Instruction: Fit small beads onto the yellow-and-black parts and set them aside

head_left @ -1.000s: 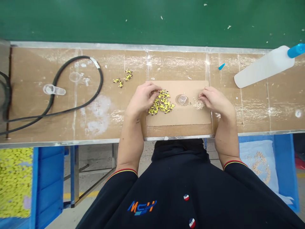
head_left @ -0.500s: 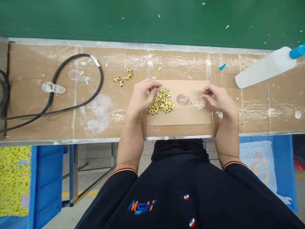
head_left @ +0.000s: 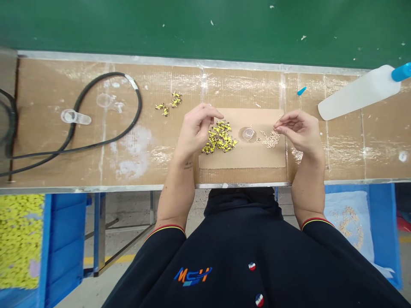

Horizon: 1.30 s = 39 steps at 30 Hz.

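Head view: half-open left hand (head_left: pixel 195 130) and right hand (head_left: pixel 298 130) hold nothing visible; blue bins (head_left: pixel 61 239) contain yellow parts (head_left: pixel 19 239) and pale parts (head_left: pixel 348 226).

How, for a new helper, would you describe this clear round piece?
On the workbench, find the cardboard sheet. Mid-sheet, the clear round piece sits between the yellow parts by the left hand and the pale parts by the right hand.

A cardboard-lined workbench (head_left: pixel 244 85) runs across the view, its near and far edges trimmed in metal strip. Beyond the far edge lies a green surface (head_left: pixel 205 30) flecked with white specks. Below the near edge, steel legs (head_left: pixel 99 235) stand on a grey floor (head_left: pixel 128 244) marked with a yellow stripe (head_left: pixel 109 259), between blue bins (head_left: pixel 62 239) at left and right.
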Available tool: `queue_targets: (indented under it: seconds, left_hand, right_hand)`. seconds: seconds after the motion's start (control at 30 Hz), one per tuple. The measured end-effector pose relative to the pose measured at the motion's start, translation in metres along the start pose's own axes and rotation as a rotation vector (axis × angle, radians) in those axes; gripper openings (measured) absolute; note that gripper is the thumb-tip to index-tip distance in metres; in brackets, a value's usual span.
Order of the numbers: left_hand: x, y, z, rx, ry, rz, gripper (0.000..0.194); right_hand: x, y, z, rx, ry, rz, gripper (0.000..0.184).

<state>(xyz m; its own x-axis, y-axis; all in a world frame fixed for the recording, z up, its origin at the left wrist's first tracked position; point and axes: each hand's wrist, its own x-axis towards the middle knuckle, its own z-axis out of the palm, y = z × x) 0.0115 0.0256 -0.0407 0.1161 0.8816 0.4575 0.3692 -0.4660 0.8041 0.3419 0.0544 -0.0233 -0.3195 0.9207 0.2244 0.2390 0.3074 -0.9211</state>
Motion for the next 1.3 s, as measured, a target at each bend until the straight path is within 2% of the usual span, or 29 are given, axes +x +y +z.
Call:
queue_targets:
  seconds: [0.17, 0.23, 0.33, 0.5, 0.73, 0.93, 1.17, 1.3]
  left_hand:
    - [-0.005, 0.024, 0.020, -0.228, -0.014, 0.030, 0.021]
    - [-0.007, 0.032, 0.030, -0.287, -0.026, 0.100, 0.017]
    - [-0.009, 0.039, 0.044, -0.297, -0.020, 0.185, 0.010]
    - [-0.010, 0.046, 0.058, -0.285, -0.010, 0.214, 0.004]
    - [-0.012, 0.050, 0.065, -0.315, -0.007, 0.190, 0.007]
    - [-0.012, 0.049, 0.068, -0.312, 0.063, 0.202, 0.002]
    - [-0.013, 0.048, 0.066, -0.375, 0.010, 0.085, 0.013]
    - [-0.013, 0.049, 0.066, -0.399, -0.009, 0.077, 0.012]
  right_hand:
    - [0.000, -0.012, 0.027, 0.193, 0.102, -0.164, 0.026]
    - [-0.001, -0.015, 0.036, 0.242, 0.099, -0.202, 0.029]
    - [-0.004, -0.018, 0.047, 0.254, 0.077, -0.193, 0.028]
    - [-0.009, -0.019, 0.058, 0.296, 0.052, -0.233, 0.026]
    - [-0.010, -0.018, 0.066, 0.290, 0.071, -0.297, 0.035]
    - [-0.011, -0.016, 0.068, 0.244, 0.087, -0.304, 0.040]
    - [-0.012, -0.017, 0.069, 0.104, 0.106, -0.431, 0.035]
    - [-0.011, -0.022, 0.067, -0.067, 0.119, -0.456, 0.021]
